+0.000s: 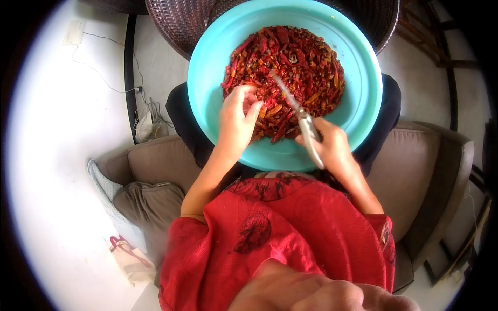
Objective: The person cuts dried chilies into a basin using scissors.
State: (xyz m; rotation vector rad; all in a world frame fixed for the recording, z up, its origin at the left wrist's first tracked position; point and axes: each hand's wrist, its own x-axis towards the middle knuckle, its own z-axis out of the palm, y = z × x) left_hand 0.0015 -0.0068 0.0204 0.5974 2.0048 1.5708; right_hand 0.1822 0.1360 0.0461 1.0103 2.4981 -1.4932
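A wide turquoise basin (205, 88) rests over my lap, holding a heap of dried red chili peppers (290, 57), some whole and some in small pieces with seeds. My right hand (332, 142) is closed around the pale handles of a pair of scissors (307, 127). The blades reach up and left over the chilies, slightly blurred. Just left of the blades, my left hand (238, 114) has its fingers curled and pinched low over the heap. A red piece of chili pepper (251, 84) shows at its fingertips.
A dark woven basket (174, 26) stands beneath and beyond the basin. I sit on a brown sofa (410, 171), with a dark cushion (150, 205) at my left. Thin cables (150, 111) run along the floor and wall. A wooden frame (430, 46) stands at the upper right.
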